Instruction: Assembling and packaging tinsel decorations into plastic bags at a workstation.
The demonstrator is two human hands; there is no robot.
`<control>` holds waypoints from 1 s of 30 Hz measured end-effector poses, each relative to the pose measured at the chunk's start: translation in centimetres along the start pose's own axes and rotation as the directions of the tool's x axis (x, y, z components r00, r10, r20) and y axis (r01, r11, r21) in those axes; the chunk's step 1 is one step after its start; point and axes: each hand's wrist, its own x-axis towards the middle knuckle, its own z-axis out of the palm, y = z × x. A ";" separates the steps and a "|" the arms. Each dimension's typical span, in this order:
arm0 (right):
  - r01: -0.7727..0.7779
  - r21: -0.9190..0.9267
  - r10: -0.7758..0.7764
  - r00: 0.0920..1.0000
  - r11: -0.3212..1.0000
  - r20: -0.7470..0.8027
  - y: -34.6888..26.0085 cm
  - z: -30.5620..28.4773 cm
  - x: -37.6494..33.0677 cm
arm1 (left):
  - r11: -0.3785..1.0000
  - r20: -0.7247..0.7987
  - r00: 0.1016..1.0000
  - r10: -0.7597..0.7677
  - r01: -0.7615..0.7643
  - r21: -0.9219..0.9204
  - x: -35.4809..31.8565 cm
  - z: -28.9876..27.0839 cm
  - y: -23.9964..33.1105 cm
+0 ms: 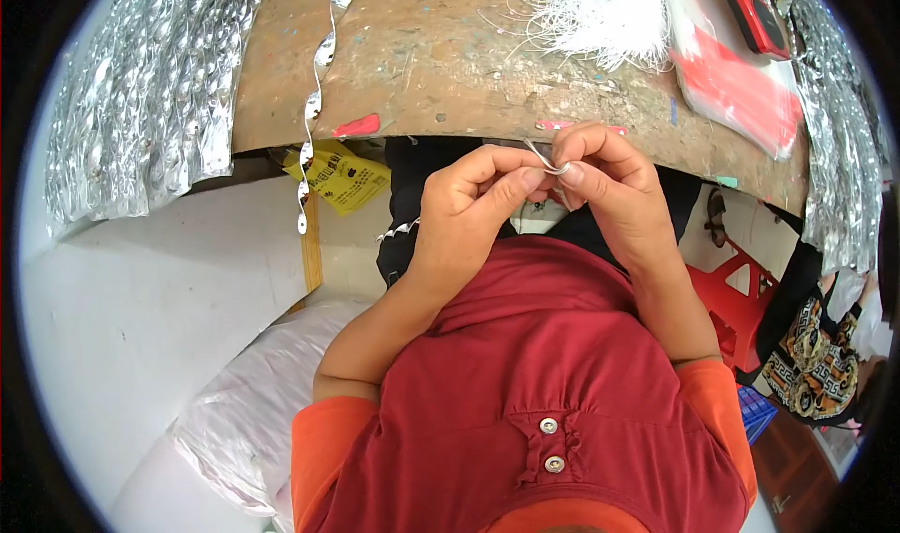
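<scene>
Close together in front of my body, just off the table's near edge, my left hand (461,205) and my right hand (619,181) are both closed in a pinch. Between the fingertips runs a thin white string (542,157), bent into a small loop. Its lower part is hidden by my fingers. A short length of twisted silver foil strip (398,231) shows beside my left wrist; whether it joins the string I cannot tell. Another twisted silver strip (307,130) lies across the table and hangs over its edge, left of my hands.
The worn brown table (422,74) curves ahead. Silver strips hang in bundles at the left (159,92) and right (839,139). White strings (600,13) are heaped at the back, beside clear-and-red plastic bags (736,92) and a red device (753,13). A red stool (736,299) stands at right.
</scene>
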 end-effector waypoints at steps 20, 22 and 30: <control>0.175 -0.493 -0.183 0.983 0.852 0.032 -2.3 0.2 0.0 | 0.999 0.003 1.000 -0.018 0.018 0.049 0.0 0.0 -0.2; 0.234 -0.676 -0.225 0.969 0.699 0.102 -2.5 0.5 0.1 | 0.955 -0.021 0.992 0.126 -0.116 0.271 0.0 0.0 -0.6; 0.470 -0.834 -0.431 0.842 0.290 0.325 -1.9 0.4 0.8 | 0.793 -0.026 0.935 0.354 -0.286 0.537 0.3 0.2 -0.7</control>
